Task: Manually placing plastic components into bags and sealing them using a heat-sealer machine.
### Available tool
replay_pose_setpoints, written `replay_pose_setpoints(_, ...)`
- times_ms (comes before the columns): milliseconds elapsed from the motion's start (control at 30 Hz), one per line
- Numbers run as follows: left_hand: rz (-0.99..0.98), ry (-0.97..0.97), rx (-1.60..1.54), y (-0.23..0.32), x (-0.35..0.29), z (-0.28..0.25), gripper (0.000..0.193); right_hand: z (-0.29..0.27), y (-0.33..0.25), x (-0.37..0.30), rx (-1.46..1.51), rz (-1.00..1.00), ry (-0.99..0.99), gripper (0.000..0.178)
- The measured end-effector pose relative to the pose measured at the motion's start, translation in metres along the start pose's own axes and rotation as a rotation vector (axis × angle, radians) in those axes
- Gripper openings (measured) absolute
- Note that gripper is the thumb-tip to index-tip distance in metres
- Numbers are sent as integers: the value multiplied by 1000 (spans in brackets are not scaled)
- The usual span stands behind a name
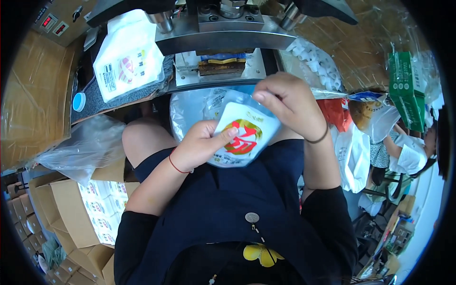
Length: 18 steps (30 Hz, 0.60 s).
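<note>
A white flat pouch [256, 124] with a big red and gold print is tilted above my lap. My left hand [202, 142] is closed on its left side, thumb pressed flat over the print. Close to the pouch's upper right corner is my right hand [290, 102], fingers curled in and thumb against them. Whatever it pinches, if anything, is hidden. Behind the pouch hangs a clear plastic bag [183, 111] with more printed packaging inside. Just beyond my hands stands a metal press [223, 38] with a block and spring on its bed.
Left of the press, a large white pouch [129, 52] and a round blue-and-white cap [79, 101] lie on a dark bench. Small white plastic pieces [316, 61] are heaped at the right. An open carton [73, 209] of printed packs stands lower left; another person [408, 152] sits at right.
</note>
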<state>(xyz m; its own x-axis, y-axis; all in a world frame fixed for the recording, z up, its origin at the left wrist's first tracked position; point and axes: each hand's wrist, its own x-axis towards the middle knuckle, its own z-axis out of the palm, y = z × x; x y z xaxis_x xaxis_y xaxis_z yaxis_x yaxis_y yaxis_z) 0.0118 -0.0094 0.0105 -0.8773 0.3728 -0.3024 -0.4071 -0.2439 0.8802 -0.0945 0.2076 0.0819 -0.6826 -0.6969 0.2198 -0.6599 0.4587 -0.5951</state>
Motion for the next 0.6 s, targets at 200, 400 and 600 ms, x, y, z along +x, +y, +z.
replay_pose_setpoints(200, -196, -190, -111, -8, 7, 0, 29, -13, 13, -11, -204, 109, 92, 27)
replay_pose_setpoints(400, -4, 3, -312, 13, 32, -30, 31, -40, 117, -29, -783, 501, 200, 27)
replay_pose_setpoints(600, 74, 51, -349, 22, 41, -40, 44, -26, 135, -32, -723, 477, 261, 29)
